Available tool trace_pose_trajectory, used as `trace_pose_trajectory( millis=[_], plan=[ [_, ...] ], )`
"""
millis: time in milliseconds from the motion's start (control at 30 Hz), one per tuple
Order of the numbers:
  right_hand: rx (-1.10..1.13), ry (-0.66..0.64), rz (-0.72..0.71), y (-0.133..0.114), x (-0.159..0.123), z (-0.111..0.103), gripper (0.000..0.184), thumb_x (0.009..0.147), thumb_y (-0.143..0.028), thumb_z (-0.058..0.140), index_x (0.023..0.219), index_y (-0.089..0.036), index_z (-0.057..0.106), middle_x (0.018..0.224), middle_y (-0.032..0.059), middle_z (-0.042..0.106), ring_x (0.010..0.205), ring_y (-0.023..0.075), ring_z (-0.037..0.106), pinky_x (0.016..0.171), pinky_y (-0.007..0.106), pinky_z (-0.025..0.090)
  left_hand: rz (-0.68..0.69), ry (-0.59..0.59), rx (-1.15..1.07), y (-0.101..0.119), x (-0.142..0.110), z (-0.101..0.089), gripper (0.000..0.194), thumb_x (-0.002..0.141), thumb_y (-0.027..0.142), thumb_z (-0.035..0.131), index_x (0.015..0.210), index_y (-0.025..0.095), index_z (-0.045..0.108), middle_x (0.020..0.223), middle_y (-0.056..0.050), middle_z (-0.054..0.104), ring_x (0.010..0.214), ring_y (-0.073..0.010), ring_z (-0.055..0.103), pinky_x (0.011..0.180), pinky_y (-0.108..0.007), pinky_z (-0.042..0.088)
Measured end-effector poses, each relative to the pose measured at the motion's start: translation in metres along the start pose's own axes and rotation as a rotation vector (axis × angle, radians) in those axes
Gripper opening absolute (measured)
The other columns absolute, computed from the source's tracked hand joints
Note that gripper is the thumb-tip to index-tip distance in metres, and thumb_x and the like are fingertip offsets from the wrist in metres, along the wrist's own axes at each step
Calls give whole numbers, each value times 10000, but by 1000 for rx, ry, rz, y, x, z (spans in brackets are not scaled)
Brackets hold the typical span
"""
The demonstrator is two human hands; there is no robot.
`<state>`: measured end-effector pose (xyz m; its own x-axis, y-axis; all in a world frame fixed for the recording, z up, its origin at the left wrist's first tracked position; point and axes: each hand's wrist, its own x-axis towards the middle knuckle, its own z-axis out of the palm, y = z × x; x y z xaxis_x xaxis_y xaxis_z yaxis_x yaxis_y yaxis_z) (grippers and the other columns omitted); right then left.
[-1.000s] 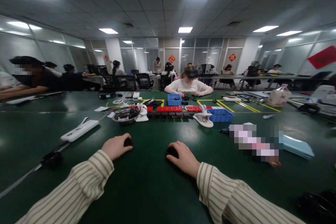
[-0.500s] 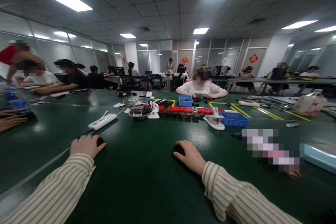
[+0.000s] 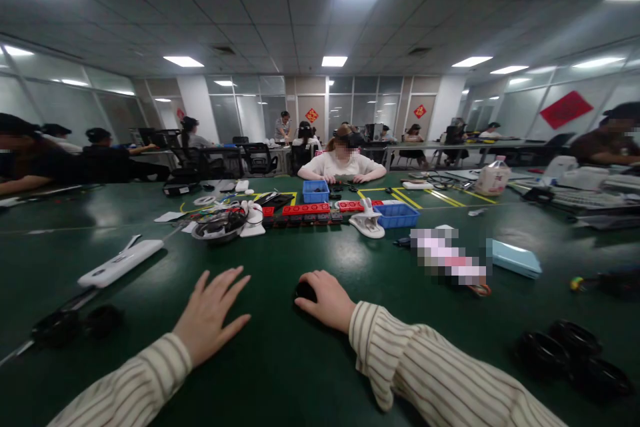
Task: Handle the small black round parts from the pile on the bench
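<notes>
My right hand (image 3: pixel 327 300) rests on the green table with its fingers curled round a small black round piece (image 3: pixel 305 291), mostly covered by the hand. To its left, my left hand (image 3: pixel 213 317) is open, fingers spread and palm down over the tabletop, with nothing in it. Further left lie a black ring-shaped piece (image 3: pixel 103 320) and a dark piece (image 3: pixel 56 328) beside a white power strip (image 3: pixel 123 261). Several more black rings (image 3: pixel 543 351) are grouped at the right, near my right sleeve.
Across the middle stand red sockets (image 3: pixel 306 209), a white clamp (image 3: pixel 368 221), a blue bin (image 3: pixel 397 215), a smaller blue bin (image 3: pixel 315 191) and a dish of cables (image 3: pixel 220 225). A light-blue box (image 3: pixel 515 258) lies at right. A person (image 3: pixel 343 160) sits opposite.
My left hand has let go of the black piece at the left and moved right, its fingers spreading. My right hand keeps its hold. The view has turned right, showing the black rings there.
</notes>
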<state>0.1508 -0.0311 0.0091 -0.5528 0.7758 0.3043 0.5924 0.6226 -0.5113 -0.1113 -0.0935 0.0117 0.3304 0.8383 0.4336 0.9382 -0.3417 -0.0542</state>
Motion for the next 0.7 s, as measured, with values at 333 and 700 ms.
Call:
trace_pose_trajectory(
  millis=[333, 700],
  plan=[
    [143, -32, 43, 17, 7, -1, 588, 627, -384, 752, 1126, -191, 508, 959, 37, 607, 910, 186, 551, 782, 297, 429, 175, -230, -436, 57, 76, 38, 368, 746, 286, 653, 1081, 157, 571, 1010, -82, 615, 947, -240, 558, 854, -369, 449],
    [131, -21, 12, 6, 2, -4, 457, 847, -367, 523, 1231, -135, 439, 1077, 99, 550, 996, 209, 495, 889, 368, 379, -34, -326, -303, 12, 73, 31, 448, 754, 379, 576, 1170, 214, 552, 924, -65, 563, 915, -249, 539, 821, -346, 432]
  ],
)
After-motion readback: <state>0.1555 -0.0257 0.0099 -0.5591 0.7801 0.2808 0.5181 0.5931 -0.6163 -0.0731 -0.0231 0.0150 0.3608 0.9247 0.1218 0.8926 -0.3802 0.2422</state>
